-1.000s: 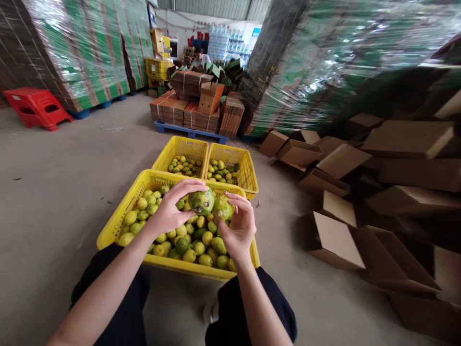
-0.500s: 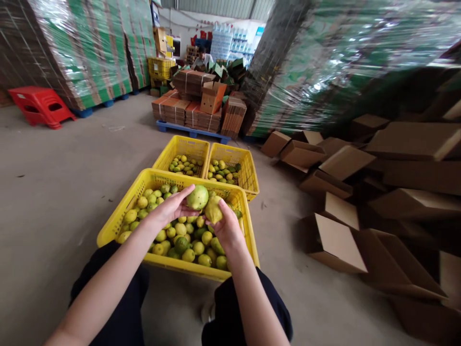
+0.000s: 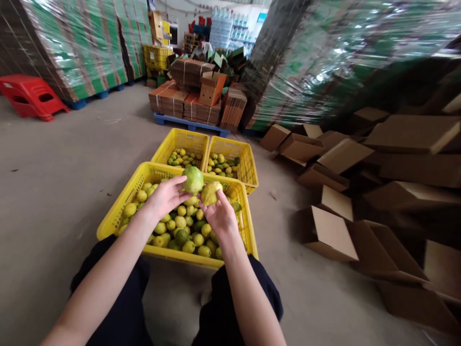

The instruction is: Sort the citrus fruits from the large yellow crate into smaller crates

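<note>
Held in my left hand (image 3: 168, 196) is a green lemon (image 3: 193, 180), gripped between thumb and fingers. My right hand (image 3: 220, 215) has its fingers around a lumpy yellow lemon (image 3: 211, 192). The two fruits are side by side, close together, above a large yellow plastic crate (image 3: 124, 194). Many yellow and green lemons (image 3: 180, 222) lie inside that crate, partly hidden by my hands and forearms.
Two smaller yellow crates (image 3: 233, 153) with some lemons stand just beyond. Behind them, a blue pallet (image 3: 190, 126) bears bundled flat cardboard. Open cardboard boxes (image 3: 333, 230) pile up on the right. A red stool (image 3: 34, 96) stands left. A person (image 3: 202, 46) is far back.
Both hands have lifted slightly, still holding the lemons, and the green one has turned in my left hand. The view has shifted a little, so the surroundings sit higher in it.
</note>
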{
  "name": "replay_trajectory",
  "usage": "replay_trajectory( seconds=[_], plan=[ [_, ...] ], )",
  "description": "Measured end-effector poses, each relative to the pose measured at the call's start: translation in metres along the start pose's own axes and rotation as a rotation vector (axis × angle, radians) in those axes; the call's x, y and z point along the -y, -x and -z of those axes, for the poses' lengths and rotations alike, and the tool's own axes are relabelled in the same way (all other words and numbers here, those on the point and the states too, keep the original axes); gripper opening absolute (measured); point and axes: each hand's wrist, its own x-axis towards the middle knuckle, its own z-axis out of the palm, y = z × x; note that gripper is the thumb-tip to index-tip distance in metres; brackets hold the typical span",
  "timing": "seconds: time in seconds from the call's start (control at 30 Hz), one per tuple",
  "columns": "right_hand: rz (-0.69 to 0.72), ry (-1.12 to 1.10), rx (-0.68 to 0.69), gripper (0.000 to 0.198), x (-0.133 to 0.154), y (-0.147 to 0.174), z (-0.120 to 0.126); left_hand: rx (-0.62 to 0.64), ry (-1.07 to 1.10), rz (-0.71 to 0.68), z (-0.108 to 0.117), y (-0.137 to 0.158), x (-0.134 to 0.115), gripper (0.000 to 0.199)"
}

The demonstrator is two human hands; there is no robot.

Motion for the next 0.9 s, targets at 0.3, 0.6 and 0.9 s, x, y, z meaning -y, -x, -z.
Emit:
replay_trajectory(
  seconds=[0.3, 0.6, 0.9],
  plan=[
    [0.091, 0.117, 0.151, 0.040, -0.001, 0.001, -0.006, -0.021, 0.204, -0.084, -0.006, 0.010, -0.010, 0.035],
    [0.021, -0.116, 0.004, 0.039, -0.002, 0.003, -0.024, 0.086, 0.272, -0.078, -0.014, 0.009, -0.010, 0.052],
    [-0.099, -0.158, -0.117, 0.040, -0.007, -0.010, -0.015, 0.059, 0.200, 0.015, -0.016, 0.005, -0.004, 0.029]
  ],
)
